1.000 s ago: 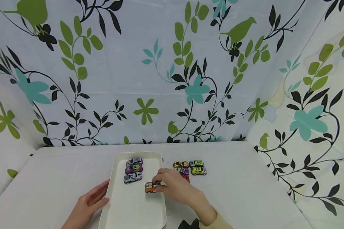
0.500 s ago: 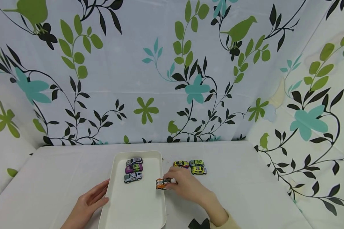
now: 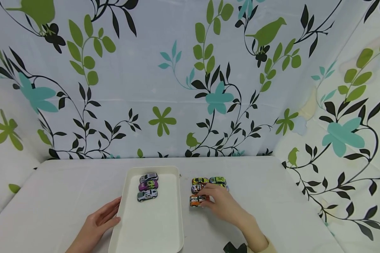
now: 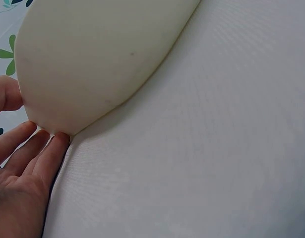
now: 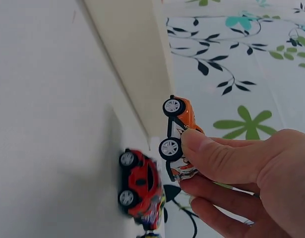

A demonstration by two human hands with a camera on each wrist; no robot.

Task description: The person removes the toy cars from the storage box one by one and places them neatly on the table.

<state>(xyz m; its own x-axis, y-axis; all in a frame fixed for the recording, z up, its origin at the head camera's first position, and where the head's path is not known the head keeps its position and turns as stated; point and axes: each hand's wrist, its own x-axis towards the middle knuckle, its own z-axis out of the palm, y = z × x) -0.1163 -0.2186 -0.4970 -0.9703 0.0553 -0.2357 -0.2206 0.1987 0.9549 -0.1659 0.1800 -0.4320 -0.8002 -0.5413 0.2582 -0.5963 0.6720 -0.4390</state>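
Note:
In the head view, my right hand [image 3: 224,204] holds an orange-and-white toy car [image 3: 195,201] just right of the tray. The right wrist view shows the toy car [image 5: 176,126] pinched by the thumb, raised over the table beside a red toy car [image 5: 141,182]; the hand hides that red one from the head. At the left side of the white tray [image 3: 181,214], my left hand [image 3: 97,224] has its thumb over the rim and fingers against the outer wall [image 4: 107,54]. Three toy cars lie inside near the far end: silver [image 3: 149,177], purple-green [image 3: 148,185] and grey [image 3: 147,195].
Right of the tray, other toy cars sit close together: a yellow car [image 3: 200,180], a green car [image 3: 217,180] and a purple-white car [image 3: 197,189], plus a yellow one partly behind my right hand. A patterned cloth [image 3: 130,77] stands behind the white table [image 3: 291,218].
My right hand has carried the orange car rightward from inside the tray, over its right rim, to beside the group of cars. The left hand stays at the tray.

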